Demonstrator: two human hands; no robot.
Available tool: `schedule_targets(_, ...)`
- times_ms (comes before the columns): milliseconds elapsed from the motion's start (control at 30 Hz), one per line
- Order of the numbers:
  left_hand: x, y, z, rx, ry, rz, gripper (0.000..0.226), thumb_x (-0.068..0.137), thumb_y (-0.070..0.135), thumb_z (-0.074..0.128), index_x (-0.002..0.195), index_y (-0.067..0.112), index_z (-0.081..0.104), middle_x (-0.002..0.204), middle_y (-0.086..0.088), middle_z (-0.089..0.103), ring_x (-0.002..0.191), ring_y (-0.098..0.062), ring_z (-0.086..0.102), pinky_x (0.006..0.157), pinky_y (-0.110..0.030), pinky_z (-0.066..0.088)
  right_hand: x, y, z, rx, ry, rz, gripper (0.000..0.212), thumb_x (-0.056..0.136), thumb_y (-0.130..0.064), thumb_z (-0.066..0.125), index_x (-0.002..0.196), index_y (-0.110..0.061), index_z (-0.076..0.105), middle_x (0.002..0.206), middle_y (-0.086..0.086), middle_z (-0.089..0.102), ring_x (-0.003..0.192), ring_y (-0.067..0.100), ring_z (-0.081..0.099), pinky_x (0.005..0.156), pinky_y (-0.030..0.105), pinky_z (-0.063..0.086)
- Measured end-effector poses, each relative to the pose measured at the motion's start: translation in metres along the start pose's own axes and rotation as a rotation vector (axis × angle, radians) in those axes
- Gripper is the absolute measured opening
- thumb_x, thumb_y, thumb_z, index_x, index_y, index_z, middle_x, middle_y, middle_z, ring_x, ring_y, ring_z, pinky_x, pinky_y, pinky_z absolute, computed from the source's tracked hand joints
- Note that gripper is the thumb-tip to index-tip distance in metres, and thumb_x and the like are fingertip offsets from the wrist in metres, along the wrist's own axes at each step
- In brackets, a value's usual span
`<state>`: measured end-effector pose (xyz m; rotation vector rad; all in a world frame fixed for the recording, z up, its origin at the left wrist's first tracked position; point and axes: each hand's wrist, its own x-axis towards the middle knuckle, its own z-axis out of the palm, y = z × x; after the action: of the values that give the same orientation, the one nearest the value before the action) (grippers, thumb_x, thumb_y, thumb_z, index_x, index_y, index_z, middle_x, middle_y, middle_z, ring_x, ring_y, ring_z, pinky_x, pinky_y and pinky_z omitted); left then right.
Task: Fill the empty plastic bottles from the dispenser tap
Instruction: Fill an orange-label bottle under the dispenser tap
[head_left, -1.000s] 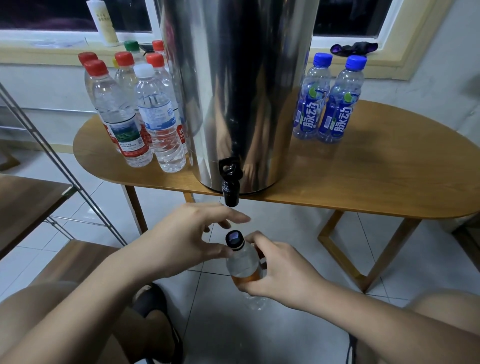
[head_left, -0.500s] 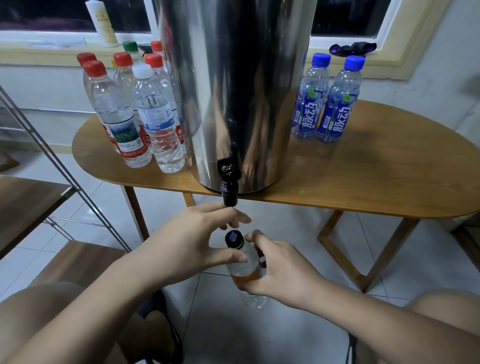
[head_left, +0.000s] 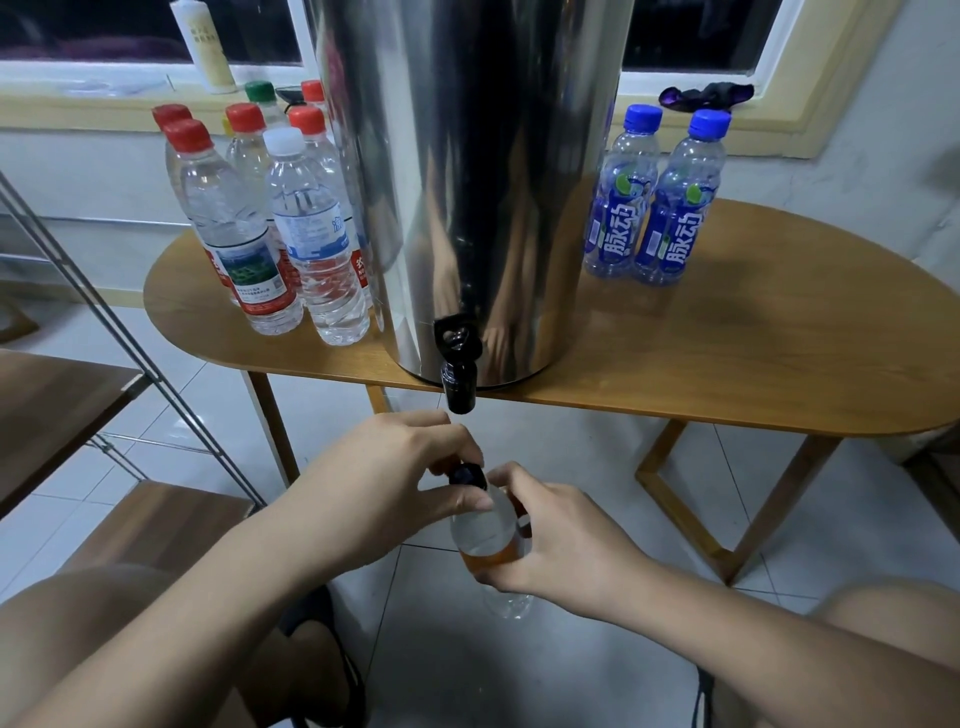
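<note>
left hand (head_left: 395, 467) and right hand (head_left: 561, 540) bare, forearms (head_left: 208, 597) bare too, knees (head_left: 78, 613) bare, dark strappy shoe (head_left: 317, 639) by the left leg, looks like.

The tank (head_left: 467, 182) stands on the table (head_left: 779, 338), in the middle, at the front edge; its tap (head_left: 458, 374) hangs out past the edge, over the floor (head_left: 545, 675); a bunch of bottles (head_left: 317, 244) stands on the table just left of the tank; two more bottles (head_left: 618, 208) stand side by side on its right, toward the back; the sill (head_left: 78, 104) runs behind the table; a tube (head_left: 203, 47) stands on it at the left; a cloth (head_left: 706, 96) lies on it at the right; the held bottle (head_left: 488, 530) is below the tap, in front of the table; the left hand (head_left: 384, 467) is on its cap (head_left: 466, 475) from the left; the right hand (head_left: 561, 540) is round it from the right; a rack (head_left: 104, 312) stands far left.
</note>
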<state>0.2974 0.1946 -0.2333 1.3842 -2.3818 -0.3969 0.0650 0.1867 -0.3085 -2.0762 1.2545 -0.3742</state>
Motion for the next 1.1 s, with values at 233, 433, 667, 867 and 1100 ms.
schedule_targets(233,-0.0021,-0.0008,-0.0016,-0.070,-0.069,0.023,0.043,0.093,0.061,0.075,0.132,0.046,0.067,0.123,0.029,0.060,0.114,0.005,0.060,0.090,-0.015,0.051,0.0007,0.0016,0.0000,-0.012,0.011,0.000,0.071,0.074,-0.059,0.084,0.131,-0.048,0.044,0.112,-0.013,0.073,0.099,0.017,0.072,0.084,0.044,0.063)
schedule_targets(433,-0.0001,0.0002,-0.0013,-0.017,-0.020,0.013,0.024,0.095,0.054,0.076,0.116,0.044,0.073,0.104,0.027,0.059,0.098,0.005,0.062,0.077,-0.013,0.048,-0.0002,0.0008,0.0014,-0.019,0.001,-0.003,0.072,0.074,-0.060,0.085,0.132,-0.047,0.044,0.113,-0.014,0.072,0.099,0.016,0.071,0.083,0.042,0.064)
schedule_targets(667,-0.0025,-0.0015,-0.0036,-0.043,-0.034,-0.009,0.042,0.087,0.073,0.072,0.116,0.042,0.072,0.103,0.025,0.064,0.099,0.005,0.063,0.078,-0.016,0.052,0.0003,0.0028,0.0025,-0.022,0.001,-0.026,0.067,0.074,-0.059,0.083,0.128,-0.046,0.045,0.113,-0.014,0.071,0.099,0.017,0.070,0.082,0.045,0.062)
schedule_targets(867,-0.0005,0.0029,-0.0030,0.042,-0.037,0.041,0.019,0.099,0.046,0.076,0.115,0.037,0.073,0.101,0.022,0.060,0.090,-0.001,0.062,0.077,-0.021,0.055,0.0006,0.0014,0.0020,-0.051,-0.005,-0.008,0.066,0.074,-0.061,0.085,0.123,-0.045,0.044,0.108,-0.014,0.071,0.095,0.015,0.070,0.080,0.040,0.063)
schedule_targets(1100,-0.0011,-0.0017,-0.0054,-0.024,-0.034,0.076,0.031,0.098,0.046,0.077,0.129,0.039,0.075,0.110,0.026,0.065,0.099,0.005,0.066,0.083,-0.015,0.055,-0.0023,-0.0002,-0.0017,-0.029,0.017,-0.007,0.065,0.075,-0.059,0.084,0.125,-0.044,0.046,0.103,-0.014,0.071,0.092,0.013,0.069,0.078,0.040,0.061)
